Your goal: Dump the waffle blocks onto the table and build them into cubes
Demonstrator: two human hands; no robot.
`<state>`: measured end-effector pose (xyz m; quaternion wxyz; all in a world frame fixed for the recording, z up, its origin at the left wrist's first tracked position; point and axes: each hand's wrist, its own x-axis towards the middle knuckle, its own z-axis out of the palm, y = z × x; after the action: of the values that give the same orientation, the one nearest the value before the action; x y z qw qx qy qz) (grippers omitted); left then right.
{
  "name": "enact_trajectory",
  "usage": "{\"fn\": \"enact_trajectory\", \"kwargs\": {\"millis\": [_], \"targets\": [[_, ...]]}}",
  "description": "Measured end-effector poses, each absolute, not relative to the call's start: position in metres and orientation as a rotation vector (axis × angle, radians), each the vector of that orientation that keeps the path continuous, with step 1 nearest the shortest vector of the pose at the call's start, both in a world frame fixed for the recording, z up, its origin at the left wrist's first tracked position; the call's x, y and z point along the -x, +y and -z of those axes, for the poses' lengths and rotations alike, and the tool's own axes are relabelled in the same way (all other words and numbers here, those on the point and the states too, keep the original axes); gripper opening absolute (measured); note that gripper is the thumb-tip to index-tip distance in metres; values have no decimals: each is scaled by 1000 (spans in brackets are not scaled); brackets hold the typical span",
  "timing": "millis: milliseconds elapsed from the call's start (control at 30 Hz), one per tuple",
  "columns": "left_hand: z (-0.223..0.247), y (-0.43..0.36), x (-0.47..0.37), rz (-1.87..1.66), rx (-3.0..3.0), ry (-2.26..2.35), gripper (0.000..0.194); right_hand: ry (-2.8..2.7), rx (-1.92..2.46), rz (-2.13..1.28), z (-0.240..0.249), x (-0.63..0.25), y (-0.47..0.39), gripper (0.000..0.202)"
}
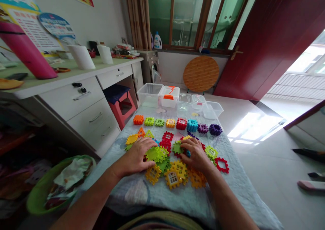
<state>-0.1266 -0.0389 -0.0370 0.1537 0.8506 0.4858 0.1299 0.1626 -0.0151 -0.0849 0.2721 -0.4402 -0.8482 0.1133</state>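
Note:
My left hand (139, 156) curls round yellow-green interlocking plastic tiles (155, 154), thumb on the near side and fingers over the far side. Opposite it, my right hand (195, 152) bends its fingers over a green tile (177, 147); a bit of blue shows below, and its palm side is hidden. Between the hands lie joined red window tiles (166, 142). Closer to my body are yellow window tiles (173, 178) and orange tiles (196, 178). A red square frame (221, 165) rests right of my right hand.
Across the cloth-covered table (137, 192) runs a row of tile blocks, among them an orange block (138, 119) and a purple one (215, 129). Behind stand a clear bin (149, 96), a lidded box (169, 103) and small clear containers. A green basket (35, 196) sits at left.

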Motion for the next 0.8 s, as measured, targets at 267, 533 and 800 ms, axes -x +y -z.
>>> {"fn": "enact_trajectory", "kwargs": {"millis": [267, 533, 800], "targets": [[42, -36, 112, -378, -2507, 1375, 51, -2103, 1289, -336, 78, -175, -15, 31], [46, -33, 104, -321, -2437, 1385, 51, -1980, 1358, -185, 91, -179, -10, 14], [39, -25, 105, -418, -2371, 1343, 38, -1946, 1335, -149, 89, -178, -11, 10]]}}
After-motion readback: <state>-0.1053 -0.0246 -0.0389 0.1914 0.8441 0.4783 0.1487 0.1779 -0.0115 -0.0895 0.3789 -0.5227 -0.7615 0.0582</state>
